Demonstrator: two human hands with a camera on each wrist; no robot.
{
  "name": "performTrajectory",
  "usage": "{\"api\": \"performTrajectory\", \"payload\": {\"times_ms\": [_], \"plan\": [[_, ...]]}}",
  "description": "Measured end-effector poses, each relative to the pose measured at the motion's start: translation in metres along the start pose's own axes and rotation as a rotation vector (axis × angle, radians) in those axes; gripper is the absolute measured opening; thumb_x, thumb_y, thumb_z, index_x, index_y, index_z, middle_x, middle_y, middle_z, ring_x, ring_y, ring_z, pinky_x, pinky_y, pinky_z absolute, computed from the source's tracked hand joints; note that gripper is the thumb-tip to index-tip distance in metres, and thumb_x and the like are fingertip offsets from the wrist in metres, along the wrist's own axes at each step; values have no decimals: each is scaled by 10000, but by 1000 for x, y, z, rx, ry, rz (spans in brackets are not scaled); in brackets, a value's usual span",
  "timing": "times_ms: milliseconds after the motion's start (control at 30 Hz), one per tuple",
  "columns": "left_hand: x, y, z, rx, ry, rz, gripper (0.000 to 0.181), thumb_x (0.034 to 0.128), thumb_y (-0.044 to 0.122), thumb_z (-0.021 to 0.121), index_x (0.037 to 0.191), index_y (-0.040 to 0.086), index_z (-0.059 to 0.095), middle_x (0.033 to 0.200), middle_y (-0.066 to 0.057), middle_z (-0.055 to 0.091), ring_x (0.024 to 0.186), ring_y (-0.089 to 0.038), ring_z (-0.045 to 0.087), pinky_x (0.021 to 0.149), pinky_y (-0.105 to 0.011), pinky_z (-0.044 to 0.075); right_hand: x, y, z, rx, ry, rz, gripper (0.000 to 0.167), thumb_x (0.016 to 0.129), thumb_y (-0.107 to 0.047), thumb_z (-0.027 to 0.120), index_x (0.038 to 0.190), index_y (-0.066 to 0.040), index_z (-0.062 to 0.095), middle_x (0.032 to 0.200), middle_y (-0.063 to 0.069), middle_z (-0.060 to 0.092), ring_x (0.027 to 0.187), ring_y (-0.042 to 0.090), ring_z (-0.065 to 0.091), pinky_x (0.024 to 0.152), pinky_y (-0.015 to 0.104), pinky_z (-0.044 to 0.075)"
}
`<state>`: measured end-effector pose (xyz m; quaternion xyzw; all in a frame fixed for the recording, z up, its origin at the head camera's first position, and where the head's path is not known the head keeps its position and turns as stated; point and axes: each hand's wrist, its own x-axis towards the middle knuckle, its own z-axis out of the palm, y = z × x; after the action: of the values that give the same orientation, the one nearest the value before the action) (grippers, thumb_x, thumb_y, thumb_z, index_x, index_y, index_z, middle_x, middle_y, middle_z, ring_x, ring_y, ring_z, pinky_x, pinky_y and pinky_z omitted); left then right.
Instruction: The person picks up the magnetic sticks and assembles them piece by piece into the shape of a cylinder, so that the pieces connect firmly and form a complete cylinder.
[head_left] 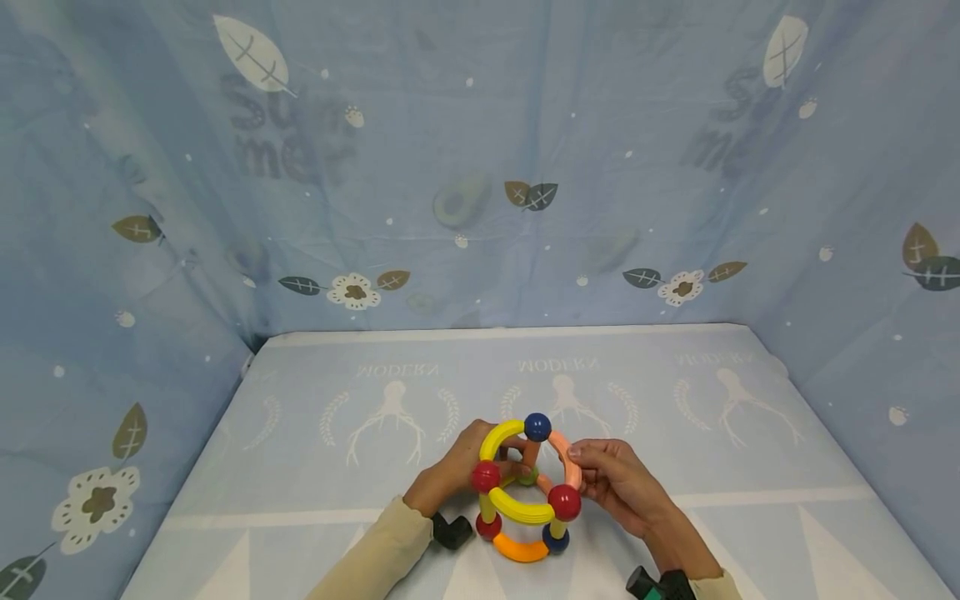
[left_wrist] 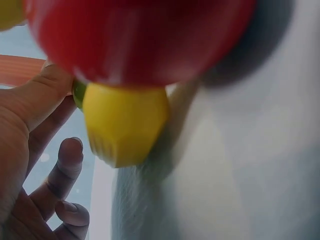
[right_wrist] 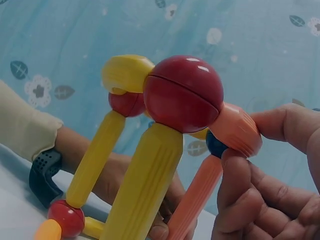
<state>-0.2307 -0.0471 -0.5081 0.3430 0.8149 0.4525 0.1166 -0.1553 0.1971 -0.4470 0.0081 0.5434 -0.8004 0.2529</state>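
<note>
A ball-and-rod magnetic toy frame stands on the table. Its upper ring joins red balls (head_left: 564,502) and a dark blue ball (head_left: 537,427) through yellow curved rods (head_left: 522,509) and a salmon curved rod (right_wrist: 239,131). Upright yellow rods (right_wrist: 145,185) and a salmon straight rod (head_left: 531,454) link it to the lower ring. My right hand (head_left: 622,485) pinches the salmon curved rod between thumb and fingers. From behind on the left, my left hand (head_left: 462,460) pinches the lower salmon straight rod near a green ball (head_left: 528,477), partly hidden by the frame.
The frame rests on a patterned pale cloth table (head_left: 300,483). A leaf-print blue curtain (head_left: 480,125) rises behind and at both sides. Dark wrist straps (head_left: 452,532) are worn near both hands, close to the lower balls on the left.
</note>
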Motion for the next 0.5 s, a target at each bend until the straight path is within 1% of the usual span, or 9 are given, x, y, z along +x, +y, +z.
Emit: {"api": "performTrajectory", "payload": {"times_ms": [100, 167, 267, 367, 500], "plan": [[0, -2, 1, -17, 2, -13, 292, 840, 313, 792, 1089, 168, 746, 881, 160, 702, 694, -46, 589, 633, -230, 494, 0, 1, -1, -11, -1, 7, 228, 997, -231, 583, 1034, -34, 691, 815, 54, 685, 686, 135, 594, 677, 234, 514], [0, -3, 3, -34, -2, -21, 265, 845, 319, 786, 1062, 171, 748, 817, 145, 684, 662, -65, 570, 596, -234, 479, 0, 2, -1, -21, 16, 17, 280, 1010, -271, 567, 1080, -32, 694, 847, 57, 682, 734, 150, 614, 719, 265, 530], [1, -6, 5, -39, -10, -28, 232, 849, 338, 780, 1032, 201, 738, 762, 121, 645, 666, -84, 552, 595, -240, 465, -1, 3, -4, -39, 49, 23, 375, 1026, -323, 530, 1146, -1, 678, 882, 59, 674, 788, 169, 625, 768, 304, 535], [1, -8, 7, -41, -18, -40, 211, 851, 351, 776, 1020, 236, 727, 760, 106, 627, 698, -91, 543, 624, -247, 462, -2, 7, -8, -43, 86, 32, 403, 1025, -348, 525, 1119, 17, 669, 864, 48, 637, 772, 166, 581, 736, 293, 510], [-1, -8, 8, -44, -30, -51, 204, 852, 347, 774, 1021, 244, 725, 796, 111, 646, 727, -93, 559, 661, -257, 477, -2, 17, -15, -59, 128, 47, 354, 1007, -349, 560, 1052, -15, 671, 833, 44, 610, 744, 164, 542, 672, 260, 466]]}}
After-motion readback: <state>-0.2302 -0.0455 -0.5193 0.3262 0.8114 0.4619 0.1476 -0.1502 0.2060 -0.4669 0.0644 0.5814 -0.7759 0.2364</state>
